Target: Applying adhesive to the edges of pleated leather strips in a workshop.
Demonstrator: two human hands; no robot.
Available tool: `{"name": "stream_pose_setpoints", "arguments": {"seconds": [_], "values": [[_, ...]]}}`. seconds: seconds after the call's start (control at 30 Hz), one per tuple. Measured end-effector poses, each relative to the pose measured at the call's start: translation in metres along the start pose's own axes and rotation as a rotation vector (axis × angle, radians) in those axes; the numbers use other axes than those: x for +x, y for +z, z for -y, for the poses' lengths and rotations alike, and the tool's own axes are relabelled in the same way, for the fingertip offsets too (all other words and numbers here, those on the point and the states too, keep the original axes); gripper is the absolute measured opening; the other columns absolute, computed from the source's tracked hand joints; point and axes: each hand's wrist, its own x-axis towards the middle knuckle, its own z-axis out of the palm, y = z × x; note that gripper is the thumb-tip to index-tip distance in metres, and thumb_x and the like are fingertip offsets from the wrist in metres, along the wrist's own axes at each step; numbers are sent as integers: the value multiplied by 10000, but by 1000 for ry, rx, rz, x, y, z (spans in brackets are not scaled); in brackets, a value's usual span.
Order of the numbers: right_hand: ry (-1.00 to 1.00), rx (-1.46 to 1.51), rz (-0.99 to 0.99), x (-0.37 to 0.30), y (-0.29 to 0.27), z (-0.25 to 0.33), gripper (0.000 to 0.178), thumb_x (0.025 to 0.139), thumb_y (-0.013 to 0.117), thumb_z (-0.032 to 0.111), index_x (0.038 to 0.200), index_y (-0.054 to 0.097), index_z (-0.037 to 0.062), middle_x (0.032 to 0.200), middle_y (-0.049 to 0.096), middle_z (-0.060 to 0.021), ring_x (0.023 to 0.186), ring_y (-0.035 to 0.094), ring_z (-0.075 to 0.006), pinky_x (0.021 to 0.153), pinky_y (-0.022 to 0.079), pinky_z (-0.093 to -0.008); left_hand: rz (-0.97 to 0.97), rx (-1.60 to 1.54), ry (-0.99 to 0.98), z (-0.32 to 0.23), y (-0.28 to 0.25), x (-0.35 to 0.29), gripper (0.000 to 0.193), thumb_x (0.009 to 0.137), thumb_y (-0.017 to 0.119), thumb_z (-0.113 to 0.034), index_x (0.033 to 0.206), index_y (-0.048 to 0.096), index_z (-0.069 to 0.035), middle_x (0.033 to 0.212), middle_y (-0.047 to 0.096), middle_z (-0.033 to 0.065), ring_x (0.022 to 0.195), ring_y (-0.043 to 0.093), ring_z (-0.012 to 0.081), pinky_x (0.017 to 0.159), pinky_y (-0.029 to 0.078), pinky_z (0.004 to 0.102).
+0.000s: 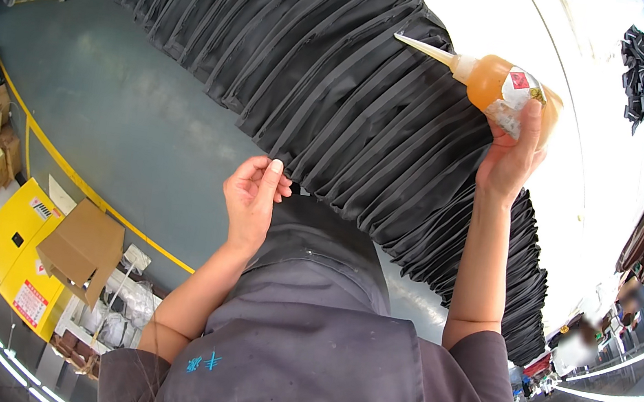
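Observation:
In my right hand (508, 163) is a squeeze bottle (489, 80) of orange liquid, lying nearly sideways with a long pale nozzle. Its tip points left, over a long row of overlapping black fabric pieces (330, 87) with narrow raised strips. Thumb and fingers wrap round the bottle's base, near a white label with a red mark. My left hand (250, 201) is at the near edge of the row, thumb pressed to the forefinger on the end of one black strip. The other left fingers are curled.
A white tabletop (563, 37) carries the row, with a black fabric bundle (641, 77) at the far right. A yellow cabinet (16, 240) and an open cardboard box (85, 246) stand at the left, beyond a yellow floor line (71, 170).

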Motion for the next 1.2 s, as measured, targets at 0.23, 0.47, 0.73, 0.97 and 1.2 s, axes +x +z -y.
{"name": "stream_pose_setpoints", "arguments": {"seconds": [0.23,0.47,0.73,0.97,1.2], "values": [[-21,-33,10,-8,0,-6,419,852,556,282,1140,465,-8,1039,550,-103,944,555,-172,767,491,-334,7,-11,-2,0,0,0,132,871,540,-122,836,559,4,667,589,56,564,540,85,503,398,190],[-3,-12,74,-22,9,-5,391,825,601,223,1108,483,-20,1011,554,-94,938,535,-152,842,410,-288,-25,11,-20,-4,2,-1,123,870,537,-120,823,563,-9,651,576,50,544,525,91,502,389,202],[24,-52,139,-33,12,-5,370,843,568,211,1119,482,-21,1023,554,-92,954,535,-152,844,412,-294,-12,-38,-37,-1,4,0,121,869,542,-121,838,562,-6,657,578,60,557,523,95,508,395,204],[28,-86,168,-47,9,-5,386,827,584,216,1115,483,-21,998,561,-86,926,535,-143,829,410,-289,0,-44,-43,-3,3,-1,129,866,550,-132,853,565,-5,670,584,61,563,530,92,512,397,202],[105,-100,208,-63,19,1,415,746,666,224,1041,473,6,910,519,-38,861,495,-107,789,375,-241,6,-28,-42,-1,0,0,135,864,555,-136,847,572,-3,672,587,54,564,532,86,509,403,199]]}}
